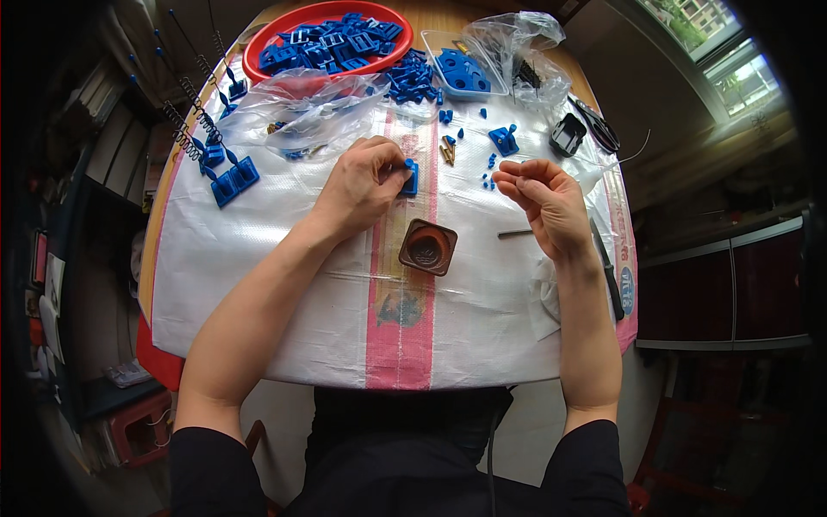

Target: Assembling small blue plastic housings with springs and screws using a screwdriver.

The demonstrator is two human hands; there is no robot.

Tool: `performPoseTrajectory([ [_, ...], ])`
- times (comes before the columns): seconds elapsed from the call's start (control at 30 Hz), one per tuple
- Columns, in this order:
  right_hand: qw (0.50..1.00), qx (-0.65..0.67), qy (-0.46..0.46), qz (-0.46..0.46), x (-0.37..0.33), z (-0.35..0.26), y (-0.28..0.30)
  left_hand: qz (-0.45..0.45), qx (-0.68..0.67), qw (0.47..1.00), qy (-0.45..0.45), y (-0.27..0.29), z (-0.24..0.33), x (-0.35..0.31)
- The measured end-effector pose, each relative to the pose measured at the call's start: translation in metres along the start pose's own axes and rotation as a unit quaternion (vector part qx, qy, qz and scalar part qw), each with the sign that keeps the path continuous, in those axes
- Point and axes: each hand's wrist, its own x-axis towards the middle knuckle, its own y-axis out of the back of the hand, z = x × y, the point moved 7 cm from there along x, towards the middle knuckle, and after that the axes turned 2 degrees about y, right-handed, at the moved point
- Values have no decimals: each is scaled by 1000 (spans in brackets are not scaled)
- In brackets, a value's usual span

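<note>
My left hand (366, 185) is closed, with its thumb and fingertips on a small blue plastic plate (412, 179) at the middle of the table. To its right, my right hand (549, 205) is raised with thumb and fingertips pressed together; whatever they may hold is too small to make out. Several tiny blue pieces (492, 161) lie just left of its fingertips. Beyond them sit a blue plate with a peg (504, 140) and several brass-coloured pins (448, 152). Nearer to me, between the forearms, stands a brown square dish (409, 256).
At the back are a red basin (251, 62) of blue parts, a blue pile (412, 77), a clear box (428, 47) and plastic bags (297, 108). Springs on blue bases (234, 181) stand left. Rightward lie a black case (568, 134), scissors (596, 125), a rod (514, 233) and a black-handled knife (613, 289).
</note>
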Motion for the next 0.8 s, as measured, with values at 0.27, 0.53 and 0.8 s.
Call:
performPoseTrajectory([
  [0.27,996,61,-60,-12,0,10,-6,-5,-1,1000,21,-1,-2,0],
  [0.53,997,43,-57,-20,-5,10,-14,-17,15,1000,3,0,10,-3],
  [0.8,998,65,-2,0,-2,4,-10,-27,-41,998,-29,-2,14,-7],
])
